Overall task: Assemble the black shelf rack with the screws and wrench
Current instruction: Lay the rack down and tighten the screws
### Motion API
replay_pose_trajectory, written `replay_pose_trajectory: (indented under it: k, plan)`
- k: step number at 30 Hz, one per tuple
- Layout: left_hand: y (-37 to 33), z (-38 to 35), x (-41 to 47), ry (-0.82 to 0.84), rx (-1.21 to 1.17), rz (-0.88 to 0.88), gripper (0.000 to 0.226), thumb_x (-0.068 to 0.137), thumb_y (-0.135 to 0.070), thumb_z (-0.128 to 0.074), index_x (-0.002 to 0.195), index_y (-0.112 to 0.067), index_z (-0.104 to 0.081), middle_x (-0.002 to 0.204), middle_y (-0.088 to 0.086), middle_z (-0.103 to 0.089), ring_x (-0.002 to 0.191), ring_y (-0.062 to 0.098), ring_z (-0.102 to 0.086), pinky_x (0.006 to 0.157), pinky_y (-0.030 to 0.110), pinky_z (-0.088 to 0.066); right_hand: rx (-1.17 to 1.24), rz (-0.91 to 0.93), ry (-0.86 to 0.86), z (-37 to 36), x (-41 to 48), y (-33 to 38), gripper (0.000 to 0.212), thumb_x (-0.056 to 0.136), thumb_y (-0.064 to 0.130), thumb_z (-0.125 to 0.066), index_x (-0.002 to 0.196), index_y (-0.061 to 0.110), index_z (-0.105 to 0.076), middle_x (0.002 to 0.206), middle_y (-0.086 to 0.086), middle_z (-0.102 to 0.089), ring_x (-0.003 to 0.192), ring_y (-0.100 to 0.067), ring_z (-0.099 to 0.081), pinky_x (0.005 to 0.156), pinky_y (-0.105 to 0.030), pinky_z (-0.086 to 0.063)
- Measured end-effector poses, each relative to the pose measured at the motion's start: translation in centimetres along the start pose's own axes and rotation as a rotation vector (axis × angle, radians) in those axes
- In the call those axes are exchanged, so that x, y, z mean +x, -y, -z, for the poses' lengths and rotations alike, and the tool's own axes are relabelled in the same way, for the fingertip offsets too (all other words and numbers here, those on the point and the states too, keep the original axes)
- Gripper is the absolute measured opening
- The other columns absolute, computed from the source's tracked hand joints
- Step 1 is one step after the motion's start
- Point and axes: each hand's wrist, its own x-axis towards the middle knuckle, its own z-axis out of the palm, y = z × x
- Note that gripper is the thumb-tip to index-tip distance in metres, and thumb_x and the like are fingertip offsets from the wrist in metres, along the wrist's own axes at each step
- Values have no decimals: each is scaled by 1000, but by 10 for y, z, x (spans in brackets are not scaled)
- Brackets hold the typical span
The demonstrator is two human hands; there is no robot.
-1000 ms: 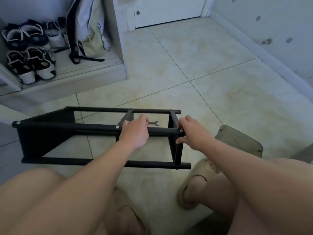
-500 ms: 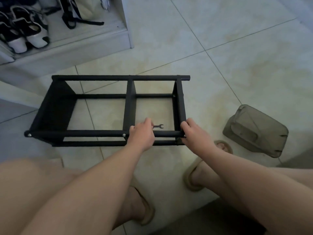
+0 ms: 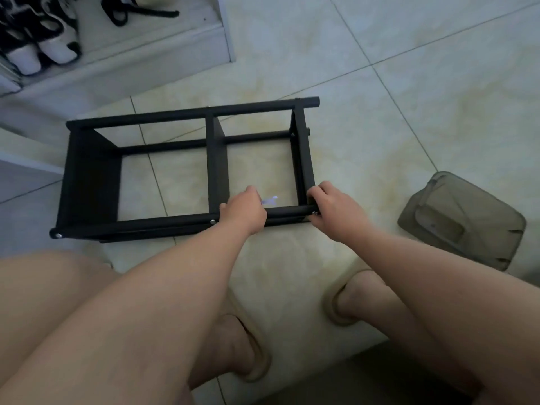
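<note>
The black shelf rack point(image 3: 187, 171) lies on its side on the tiled floor, its open frame facing up, with three upright panels joined by round bars. My left hand point(image 3: 244, 211) grips the near top bar just right of the middle panel, and a small silver wrench point(image 3: 269, 200) sticks out from its fingers. My right hand point(image 3: 333, 210) holds the right end of the same bar at the right panel's corner. Silver screw heads point(image 3: 212, 221) show along the near bar.
An olive-green pouch point(image 3: 464, 219) lies on the floor to the right. A low white shoe ledge point(image 3: 131, 65) with black-and-white shoes point(image 3: 38, 39) is at the back left. My knees and slippered feet point(image 3: 347, 296) are close in front of the rack.
The view has tipped downward and closer, so the rack now shows from above. Both hands keep their hold on the near bar, and the rack's right end has swung slightly away.
</note>
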Motion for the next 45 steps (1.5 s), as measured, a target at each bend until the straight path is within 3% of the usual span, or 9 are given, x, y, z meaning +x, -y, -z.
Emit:
replay_pose_trajectory:
  k: [4,8,10,15,18,23,32,38,45]
  plan:
    - [-17,54,-22,47,33,-116,21,99,-12,-44,114,-12,-58,111,9,-64,99,30,-59,88,38,-49,-56,63,-20,52,-16,0,57,96,28,-64,147,15,-42,142,-9,-46,127,-32,-47,101,-41,-41]
    - [-38,120,-49,-29,139,-263,26,99,-10,-47,111,-2,-69,112,18,-69,100,34,-63,84,37,-51,-182,112,-111,107,-43,-6,67,98,35,-60,156,18,-31,156,-9,-38,143,-31,-34,114,-42,-29]
    - [-49,142,-60,-56,185,-316,29,96,-6,-45,110,2,-70,105,18,-68,87,30,-57,76,33,-46,-219,121,-130,124,-53,-8,71,99,40,-58,159,20,-25,160,-8,-32,149,-29,-26,119,-42,-24]
    - [-65,164,-73,-24,237,-409,21,96,-6,-49,94,-20,-65,91,4,-53,83,26,-49,73,30,-38,-311,174,-96,142,-64,-6,80,100,51,-52,162,26,-9,168,0,-18,156,-25,-10,124,-42,-15]
    - [-59,158,-52,12,226,-421,23,97,-12,-54,110,-17,-73,96,-6,-60,93,20,-58,78,28,-43,-343,194,-33,134,-52,-15,84,99,56,-50,163,27,-2,170,2,-10,157,-23,-4,124,-41,-10]
    - [-54,136,12,116,77,-342,14,95,-16,-61,87,-25,-69,77,-7,-64,72,10,-58,58,23,-39,-362,214,120,97,-4,-37,96,94,65,-52,162,28,6,170,6,3,157,-22,4,126,-43,-6]
    - [-26,29,109,350,-88,-194,9,94,-19,-66,96,-23,-73,83,-4,-69,80,11,-65,62,23,-46,-449,362,186,25,70,-65,143,59,102,-35,158,17,23,165,-2,31,153,-28,26,124,-55,7]
    - [-11,-22,131,358,-304,-161,14,90,-20,-71,81,-31,-72,76,-8,-72,77,10,-67,71,29,-54,-392,527,18,-2,84,-84,138,68,102,-28,161,3,-3,170,-15,5,157,-32,5,124,-61,-7]
    - [-24,-31,115,373,-468,-207,19,89,-16,-70,78,-32,-69,75,-13,-67,74,4,-62,67,20,-46,-271,543,-38,-17,84,-81,131,77,94,-37,160,1,2,170,-15,10,157,-29,7,125,-60,-8]
